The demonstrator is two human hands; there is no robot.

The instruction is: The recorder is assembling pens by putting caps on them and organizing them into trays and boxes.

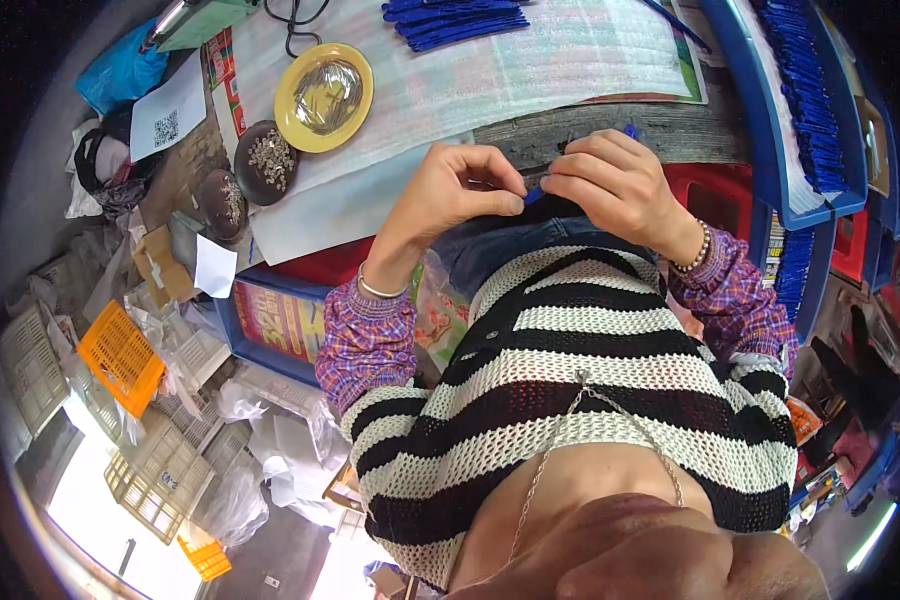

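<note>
Close to the near edge of the worktable, my left hand (455,198) and my right hand (620,190) meet fingertip to fingertip. Pinched between them is a small blue piece (534,193), mostly covered by the fingers, so its full shape is hidden. A bit of blue also shows above the knuckles of my right hand. Farther off, a pile of slim blue pieces (455,24) lies on a white foam sheet (570,50). Left of the hands stands a yellow dish (288,100) with thin metal pins inside.
Two dark rounded pads (260,185) carrying small metallic bits sit beside the dish. To the right, a blue bin (760,110) holds many blue pieces (815,110). A red stool (715,185) shows beneath it. At lower left are crates, including an orange one (120,355).
</note>
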